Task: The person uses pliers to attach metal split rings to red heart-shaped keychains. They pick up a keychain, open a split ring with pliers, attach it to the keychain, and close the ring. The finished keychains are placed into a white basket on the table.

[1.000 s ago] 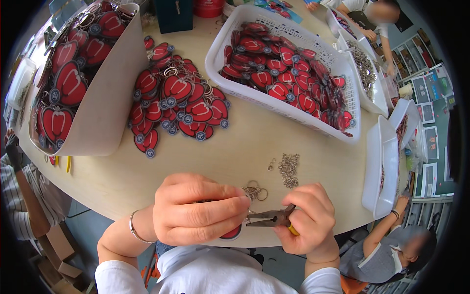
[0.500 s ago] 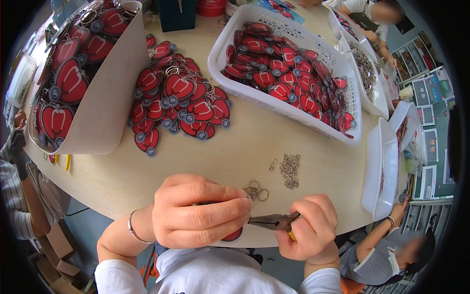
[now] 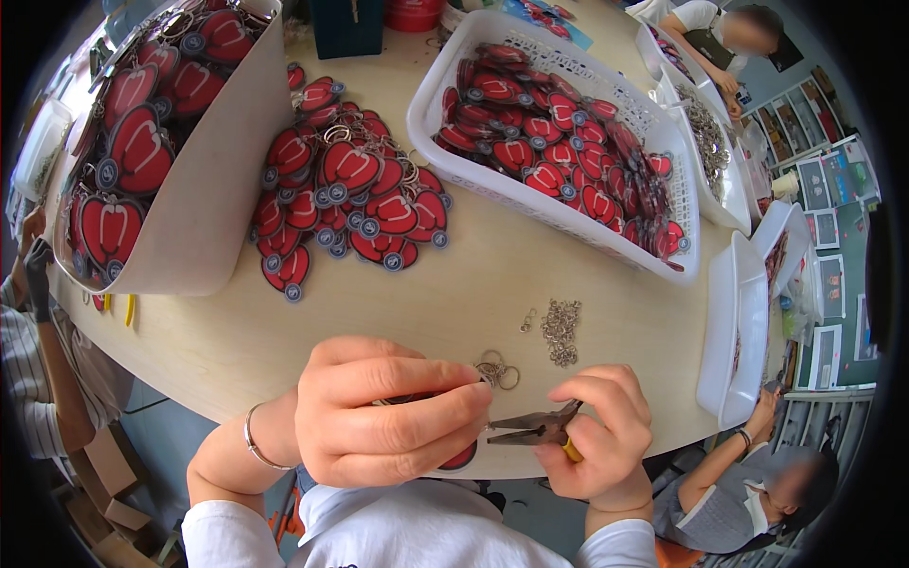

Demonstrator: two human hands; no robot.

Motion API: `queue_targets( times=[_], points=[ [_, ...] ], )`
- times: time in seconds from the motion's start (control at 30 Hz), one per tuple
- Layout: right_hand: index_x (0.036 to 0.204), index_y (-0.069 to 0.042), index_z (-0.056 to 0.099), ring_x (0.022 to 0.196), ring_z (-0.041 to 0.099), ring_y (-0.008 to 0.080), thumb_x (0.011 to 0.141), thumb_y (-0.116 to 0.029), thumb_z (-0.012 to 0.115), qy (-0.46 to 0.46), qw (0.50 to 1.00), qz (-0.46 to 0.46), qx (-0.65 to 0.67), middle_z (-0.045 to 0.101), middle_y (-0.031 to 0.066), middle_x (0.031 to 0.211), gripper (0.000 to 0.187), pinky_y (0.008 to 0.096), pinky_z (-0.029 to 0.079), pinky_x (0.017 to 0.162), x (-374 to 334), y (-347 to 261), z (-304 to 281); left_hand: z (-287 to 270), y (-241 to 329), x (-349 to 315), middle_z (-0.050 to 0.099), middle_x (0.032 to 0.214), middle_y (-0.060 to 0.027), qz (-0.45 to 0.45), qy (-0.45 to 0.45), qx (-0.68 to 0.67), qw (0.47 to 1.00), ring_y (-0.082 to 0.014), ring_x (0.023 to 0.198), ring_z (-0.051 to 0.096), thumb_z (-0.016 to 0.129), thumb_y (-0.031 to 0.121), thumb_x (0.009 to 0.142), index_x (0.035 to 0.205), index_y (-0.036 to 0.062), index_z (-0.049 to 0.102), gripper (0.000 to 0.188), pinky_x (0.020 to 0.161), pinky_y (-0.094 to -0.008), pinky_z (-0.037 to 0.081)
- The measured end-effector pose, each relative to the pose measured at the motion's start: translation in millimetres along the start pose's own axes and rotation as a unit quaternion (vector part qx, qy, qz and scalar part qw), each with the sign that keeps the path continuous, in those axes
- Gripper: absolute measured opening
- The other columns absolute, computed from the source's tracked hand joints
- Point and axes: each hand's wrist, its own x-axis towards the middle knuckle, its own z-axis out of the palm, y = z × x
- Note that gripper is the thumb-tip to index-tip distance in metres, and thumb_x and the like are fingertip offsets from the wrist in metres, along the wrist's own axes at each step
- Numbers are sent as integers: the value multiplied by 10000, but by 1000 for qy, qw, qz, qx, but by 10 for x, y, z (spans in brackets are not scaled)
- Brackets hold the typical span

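Observation:
My left hand is closed in a pinch on a red keychain charm; the fingers hide most of it, and its red lower edge shows beneath them. Wrapped around the handles of a pair of pliers is my right hand, with a bit of yellow grip showing. The pliers' jaws are parted and point at my left fingertips, their tips close to a tiny metal piece there. Just beyond my hands lie a few key rings and a small heap of little metal rings.
A pile of red keychains lies mid-table. Left of it stands a white bin of finished-looking keychains; to the right, a white basket of red charms. White trays line the right edge. Other people sit left and right.
The pliers' jaws, closed together at my left fingertips before, have parted and drawn slightly back to the right. My left hand has barely moved.

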Motion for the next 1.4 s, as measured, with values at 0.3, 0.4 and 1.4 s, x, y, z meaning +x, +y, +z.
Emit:
queue_targets(
  times=[0.3, 0.4, 1.4],
  points=[
    [585, -43, 458, 665, 563, 264, 613, -136, 758, -7, 1000, -2, -1, 592, 106, 794, 315, 348, 430, 533, -1, 17, 13, -9, 21, -3, 674, 977, -114, 7, -4, 20, 1000, -230, 804, 666, 689, 46, 779, 879, 24, 662, 106, 575, -271, 533],
    [578, -34, 458, 648, 558, 269, 613, -117, 751, 8, 1000, 11, 4, 587, 112, 773, 306, 346, 434, 524, -30, -15, 65, -5, 60, -6, 675, 981, -112, -28, 4, 26, 999, -229, 795, 666, 702, 58, 777, 885, 18, 672, 119, 573, -272, 532],
    [626, -44, 439, 793, 540, 298, 743, -204, 676, 41, 997, -56, 25, 607, 140, 961, 308, 431, 408, 634, -20, 130, 202, 50, 0, 62, 691, 818, -169, -201, 20, -323, 924, -225, 678, 643, 642, -30, 729, 844, -54, 698, 130, 580, -287, 521]
  ],
)
